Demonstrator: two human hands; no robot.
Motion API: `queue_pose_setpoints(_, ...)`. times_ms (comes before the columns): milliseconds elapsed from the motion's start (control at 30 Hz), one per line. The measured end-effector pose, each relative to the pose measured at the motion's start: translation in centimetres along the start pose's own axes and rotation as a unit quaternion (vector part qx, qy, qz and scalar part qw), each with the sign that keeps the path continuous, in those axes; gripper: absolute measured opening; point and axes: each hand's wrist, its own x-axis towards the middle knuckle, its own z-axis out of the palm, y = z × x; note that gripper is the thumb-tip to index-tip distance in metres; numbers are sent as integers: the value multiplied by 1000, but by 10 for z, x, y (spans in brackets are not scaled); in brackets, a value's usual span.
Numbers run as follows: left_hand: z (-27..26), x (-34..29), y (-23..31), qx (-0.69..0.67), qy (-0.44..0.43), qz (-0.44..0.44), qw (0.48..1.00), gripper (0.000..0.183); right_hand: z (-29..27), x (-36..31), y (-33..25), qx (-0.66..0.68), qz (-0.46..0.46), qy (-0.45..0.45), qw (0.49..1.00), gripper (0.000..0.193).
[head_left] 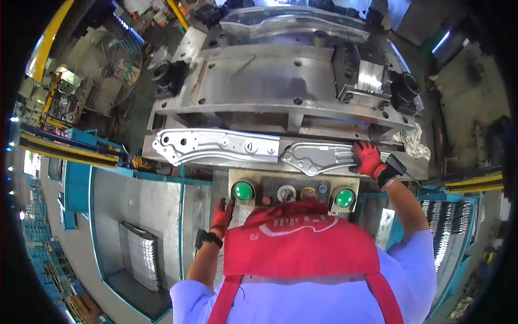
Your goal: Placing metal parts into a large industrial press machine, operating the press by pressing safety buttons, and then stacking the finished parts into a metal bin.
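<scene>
While the right hand, gloved in red, lies palm down over the right end of the short panel, the left hand is just beside the left green button. Right fingers: spread across the metal and touching it; I cannot tell whether they grip its edge. Left fingers: extended and apart, nothing visible in them; contact with the button housing cannot be made out.

Position of panels: the short panel is on the metal ledge in front of the die. The long panel lies to its left, end toward end, two dark holes at its far left. Control box sits between ledge and red apron; right green button below the right hand. Left bin contains a panel stack. Rag at the die's right corner.
</scene>
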Motion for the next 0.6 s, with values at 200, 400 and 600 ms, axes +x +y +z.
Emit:
queue_pose_setpoints(200, -12, -16, 48, -59, 50, 20, 997, 48, -18, -21, 1, 40, -16, 97, 994, 103)
queue_pose_setpoints(400, -47, -72, 135, -6, 169, 182, 969, 37, -70, -105, 4, 228, 16, 63, 971, 101)
queue_pose_setpoints(600, -85, -52, 264, 55, 179, 391, 901, 45, -161, -113, -28, 665, -2, 8, 747, 71)
